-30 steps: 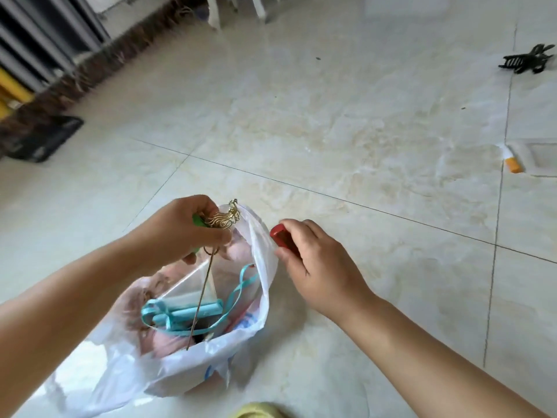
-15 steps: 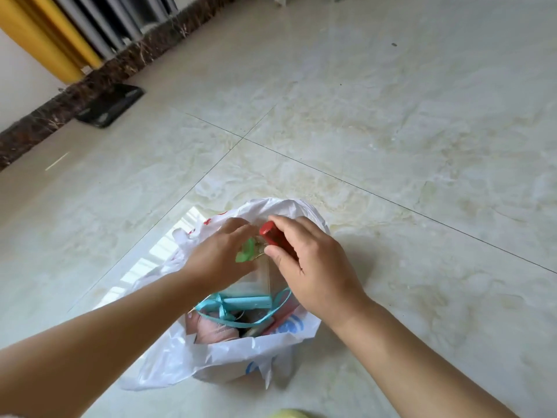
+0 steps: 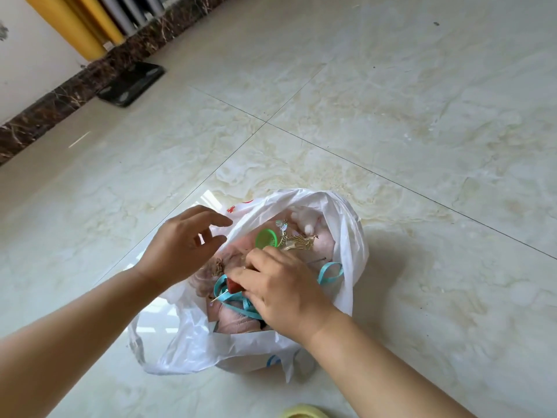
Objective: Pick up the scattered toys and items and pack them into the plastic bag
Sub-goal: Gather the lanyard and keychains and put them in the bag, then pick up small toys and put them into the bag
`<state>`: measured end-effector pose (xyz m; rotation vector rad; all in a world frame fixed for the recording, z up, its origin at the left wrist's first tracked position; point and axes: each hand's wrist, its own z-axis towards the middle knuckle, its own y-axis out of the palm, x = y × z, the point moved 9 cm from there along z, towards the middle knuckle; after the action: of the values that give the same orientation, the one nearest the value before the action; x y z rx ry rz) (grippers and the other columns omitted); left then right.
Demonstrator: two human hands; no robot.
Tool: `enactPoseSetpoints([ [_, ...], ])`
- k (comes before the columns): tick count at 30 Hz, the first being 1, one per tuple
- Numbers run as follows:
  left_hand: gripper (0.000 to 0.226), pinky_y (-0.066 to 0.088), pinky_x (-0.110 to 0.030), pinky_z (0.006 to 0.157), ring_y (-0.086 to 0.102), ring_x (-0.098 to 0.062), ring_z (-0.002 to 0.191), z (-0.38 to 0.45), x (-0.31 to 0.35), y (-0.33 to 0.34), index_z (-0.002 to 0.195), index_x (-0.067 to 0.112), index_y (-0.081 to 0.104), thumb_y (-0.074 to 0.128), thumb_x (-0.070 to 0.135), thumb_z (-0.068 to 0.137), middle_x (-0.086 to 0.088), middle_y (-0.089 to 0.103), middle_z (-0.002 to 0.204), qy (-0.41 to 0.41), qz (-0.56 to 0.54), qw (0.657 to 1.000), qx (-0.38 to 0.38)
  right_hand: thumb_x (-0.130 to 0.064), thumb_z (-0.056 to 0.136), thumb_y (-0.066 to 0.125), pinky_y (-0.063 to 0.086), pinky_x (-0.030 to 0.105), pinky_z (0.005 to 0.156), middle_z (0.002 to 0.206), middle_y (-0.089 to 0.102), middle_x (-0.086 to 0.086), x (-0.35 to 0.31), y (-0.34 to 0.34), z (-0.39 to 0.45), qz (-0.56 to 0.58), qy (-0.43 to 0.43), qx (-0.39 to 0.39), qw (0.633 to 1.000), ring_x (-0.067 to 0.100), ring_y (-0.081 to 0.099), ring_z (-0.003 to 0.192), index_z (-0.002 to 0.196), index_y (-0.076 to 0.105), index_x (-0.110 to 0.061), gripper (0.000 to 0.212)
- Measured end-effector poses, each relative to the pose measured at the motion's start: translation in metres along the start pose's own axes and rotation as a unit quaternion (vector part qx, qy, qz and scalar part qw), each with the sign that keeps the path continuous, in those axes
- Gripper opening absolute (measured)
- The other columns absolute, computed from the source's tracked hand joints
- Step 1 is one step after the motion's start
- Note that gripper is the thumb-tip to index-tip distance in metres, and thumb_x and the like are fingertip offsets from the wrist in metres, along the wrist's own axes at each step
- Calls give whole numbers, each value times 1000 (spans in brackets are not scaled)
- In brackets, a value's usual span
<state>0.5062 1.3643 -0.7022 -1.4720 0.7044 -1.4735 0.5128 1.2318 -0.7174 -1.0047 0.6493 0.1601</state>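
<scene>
Packing looks nearly done: plastic bag [image 3: 346, 236] on the floor holds green disc [image 3: 266, 238], gold hairpin [image 3: 298, 242] and ribbon, right hand [image 3: 280, 291] pinching what seems 1 red item [image 3: 232, 286] inside, left hand [image 3: 180, 248] loose-fingered, empty.

Yellow object [image 3: 304, 412] cut off by bottom edge; red item [image 3: 232, 286] mostly hidden under right hand [image 3: 283, 292].

The plastic bag [image 3: 346, 236] lies on the floor [image 3: 422, 116], the round lid [image 3: 266, 238] and ribbon [image 3: 330, 271] inside.
</scene>
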Motion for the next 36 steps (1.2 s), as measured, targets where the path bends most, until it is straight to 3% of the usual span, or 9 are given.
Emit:
enactPoseSetpoints([
  [2,20,49,-24,56,57,-4,62,-4,-2,1,95,22,68,62,23,75,12,60,89,-3,4,1000,-11,-11,69,52,46,32,60,77,56,3,3,23,-6,-29,-5,-43,999,24,53,74,94,67,-21,30],
  [6,24,51,-25,56,57,-1,61,-10,5,10,99,37,57,51,43,77,18,57,88,16,27,998,-57,-13,53,75,46,26,58,74,58,-1,22,47,-24,-58,29,-89,994,21,57,72,84,66,-22,34],
  [11,29,53,-29,58,58,-1,63,-4,18,21,101,38,57,50,47,75,25,55,85,28,35,996,-72,-20,57,70,51,32,61,79,59,2,40,31,-41,-31,72,-93,993,25,57,74,87,64,-17,30],
  [16,25,49,-24,56,56,-2,59,11,62,42,100,36,58,50,43,76,16,60,79,84,32,992,-87,-26,65,61,52,30,66,79,62,3,70,-16,-74,6,157,-57,986,25,60,76,88,66,-15,26],
  [21,30,46,-16,55,55,-4,61,29,131,81,98,25,67,50,40,78,16,61,78,164,39,977,-131,-29,78,58,46,32,74,92,64,6,92,-72,-132,-5,236,-11,972,27,59,89,104,65,-17,29],
  [25,32,44,-7,58,57,0,67,38,201,121,100,29,66,47,43,79,20,61,79,234,36,955,-176,-29,86,56,41,26,80,103,63,1,100,-113,-199,-3,303,18,953,19,55,99,112,61,-19,28],
  [30,33,45,-12,58,56,2,63,22,320,189,99,35,63,43,48,77,26,57,78,343,19,907,-243,-30,88,52,40,25,78,101,61,-3,98,-174,-315,-60,409,62,908,15,53,96,114,59,-22,28],
  [36,25,42,-9,59,56,5,80,3,359,235,99,37,64,51,43,78,25,59,80,369,35,882,-292,-29,87,55,39,24,73,90,56,-7,88,-199,-370,-64,462,94,879,11,50,85,111,60,-23,26],
])
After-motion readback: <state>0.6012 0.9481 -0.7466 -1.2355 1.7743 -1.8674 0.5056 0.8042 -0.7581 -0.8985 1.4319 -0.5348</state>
